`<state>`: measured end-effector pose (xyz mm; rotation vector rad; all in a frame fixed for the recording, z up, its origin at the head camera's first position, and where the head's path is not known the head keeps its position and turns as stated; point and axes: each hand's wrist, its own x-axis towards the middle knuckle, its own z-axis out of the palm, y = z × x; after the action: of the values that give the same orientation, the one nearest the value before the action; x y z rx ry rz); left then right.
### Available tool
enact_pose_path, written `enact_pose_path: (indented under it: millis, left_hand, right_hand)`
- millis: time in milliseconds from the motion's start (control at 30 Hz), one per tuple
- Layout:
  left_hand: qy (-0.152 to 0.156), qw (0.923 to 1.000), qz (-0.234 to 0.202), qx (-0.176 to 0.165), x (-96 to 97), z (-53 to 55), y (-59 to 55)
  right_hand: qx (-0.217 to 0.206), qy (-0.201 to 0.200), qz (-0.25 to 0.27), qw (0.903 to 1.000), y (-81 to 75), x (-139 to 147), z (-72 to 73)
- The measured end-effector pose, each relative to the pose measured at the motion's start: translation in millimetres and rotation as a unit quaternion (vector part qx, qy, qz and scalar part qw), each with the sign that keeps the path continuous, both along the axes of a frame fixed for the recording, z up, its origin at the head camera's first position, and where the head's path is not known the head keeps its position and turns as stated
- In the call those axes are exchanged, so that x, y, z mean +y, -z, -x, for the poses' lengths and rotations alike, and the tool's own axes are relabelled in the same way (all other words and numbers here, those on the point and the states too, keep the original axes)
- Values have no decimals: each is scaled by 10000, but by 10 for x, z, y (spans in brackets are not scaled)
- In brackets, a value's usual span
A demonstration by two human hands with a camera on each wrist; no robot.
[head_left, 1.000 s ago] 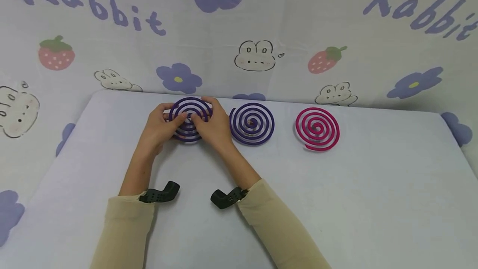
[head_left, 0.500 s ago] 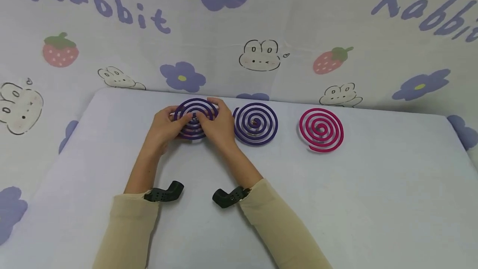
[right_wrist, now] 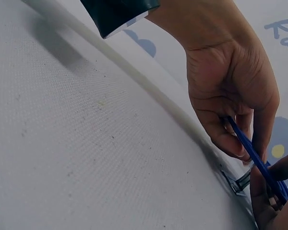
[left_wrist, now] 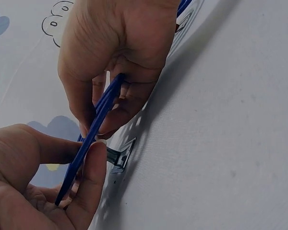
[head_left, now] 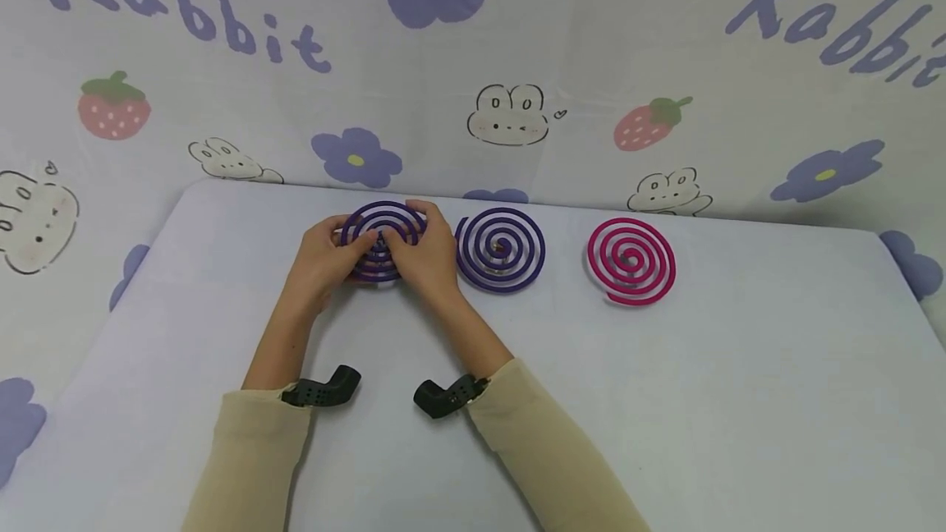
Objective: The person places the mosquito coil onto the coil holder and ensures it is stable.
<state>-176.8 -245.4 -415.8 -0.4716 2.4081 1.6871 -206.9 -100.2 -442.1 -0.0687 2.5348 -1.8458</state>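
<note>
Both hands hold a dark purple mosquito coil [head_left: 384, 204] toward the back left of the table. My left hand [head_left: 321, 257] grips its left side and my right hand [head_left: 429, 257] its right side, with both thumbs on top near the centre. From the left wrist, the coil [left_wrist: 89, 139] appears edge-on and blue, raised off the tabletop. A small metal stand [left_wrist: 122, 155] sits under its middle, close to the fingertips; the right wrist view also has the stand [right_wrist: 239, 183]. Just right of my right hand lies a second purple coil [head_left: 502, 248].
A pink mosquito coil [head_left: 631, 260] sits farther right in the same row. The white table [head_left: 739, 384] ends at the back against a printed cloth [head_left: 576, 39] with rabbits, flowers and strawberries. Dark wrist cameras [head_left: 325, 388] jut inward from the sleeves.
The held coil has shifted slightly right, a little closer to the second purple coil. Both hands keep their hold with thumbs at its centre. The head view sways slightly.
</note>
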Motion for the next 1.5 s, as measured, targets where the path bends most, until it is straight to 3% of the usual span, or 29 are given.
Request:
enact_pose_path:
  millis: [833, 1500]
  left_hand:
    - [-140, 9999, 41, 34, -7, -5, 14]
    - [-52, 9999, 155, 6, 19, 14, -2]
  right_hand:
    - [-282, -21, 42, 9996, -6, -35, 6]
    - [-301, 16, 60, 9995, -15, -8, 25]
